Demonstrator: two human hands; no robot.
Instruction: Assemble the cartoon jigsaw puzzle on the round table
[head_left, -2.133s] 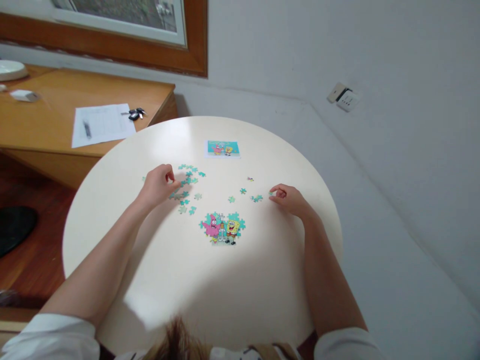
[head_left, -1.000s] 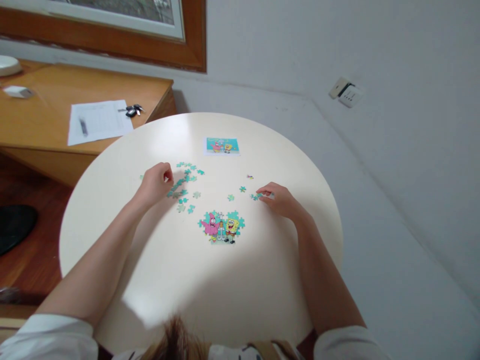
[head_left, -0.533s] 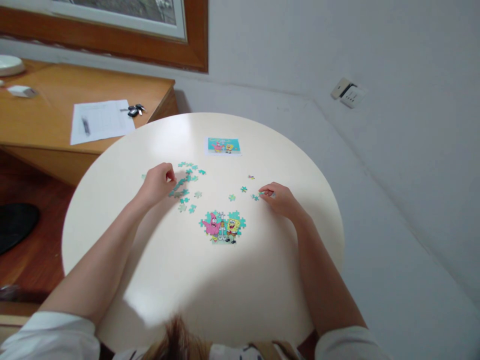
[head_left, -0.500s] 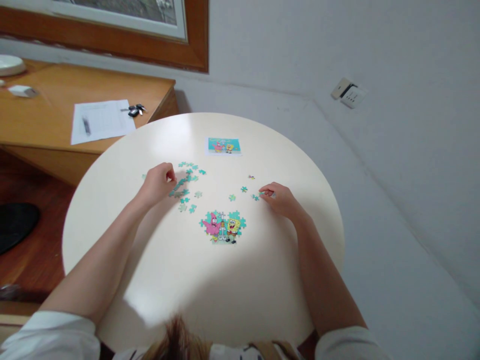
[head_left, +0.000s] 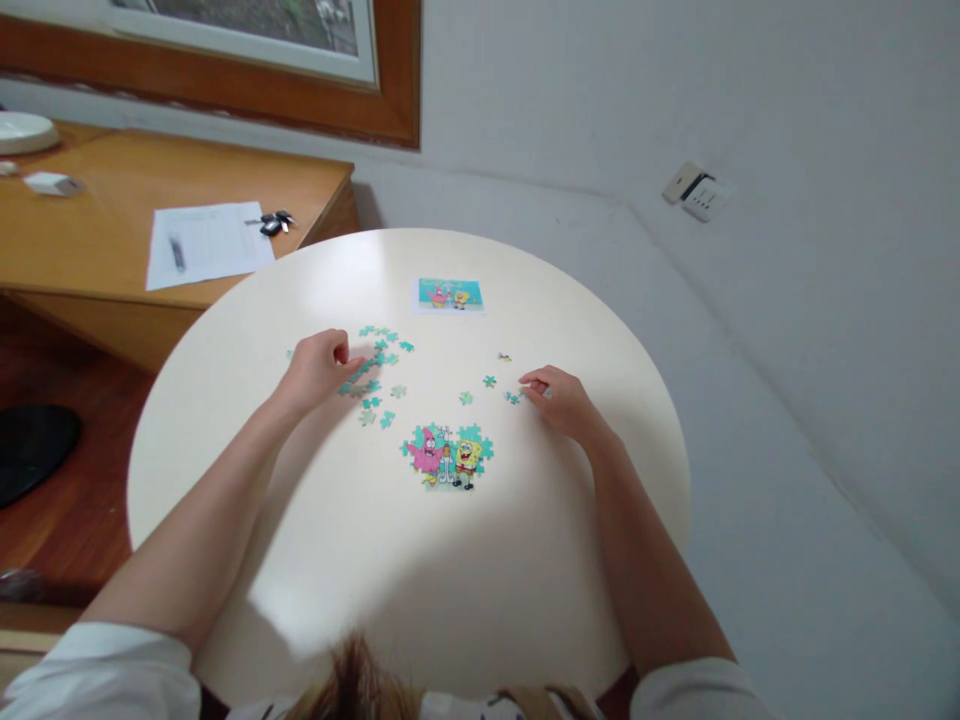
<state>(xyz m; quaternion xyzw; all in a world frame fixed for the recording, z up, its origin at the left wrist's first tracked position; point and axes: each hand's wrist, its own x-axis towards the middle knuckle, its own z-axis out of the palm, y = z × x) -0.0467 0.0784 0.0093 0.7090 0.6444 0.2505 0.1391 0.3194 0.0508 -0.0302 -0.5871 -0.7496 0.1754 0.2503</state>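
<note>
A partly joined jigsaw puzzle (head_left: 448,458) with cartoon figures lies flat near the middle of the white table. Over a cluster of loose teal pieces (head_left: 367,372) on the left hovers my left hand (head_left: 319,366), fingers loosely curled and thumb stretched out apart from them; I see nothing held. On the right, my right hand (head_left: 553,392) has its fingertips drawn together around a small puzzle piece (head_left: 523,389), mostly hidden by the fingers. Right beside them lies another teal piece (head_left: 512,398). A few single pieces (head_left: 490,381) sit between this hand and the joined part.
A small picture card (head_left: 450,295) of the same cartoon lies at the far side of the round table (head_left: 480,590). Beyond, on the left, a wooden desk (head_left: 97,225) holds a paper sheet (head_left: 210,245) and keys (head_left: 276,222). A wall socket (head_left: 701,198) is at right.
My left thumb has stretched out to the right, away from the curled fingers. My right hand stays nearly in place. The whole view has shifted slightly.
</note>
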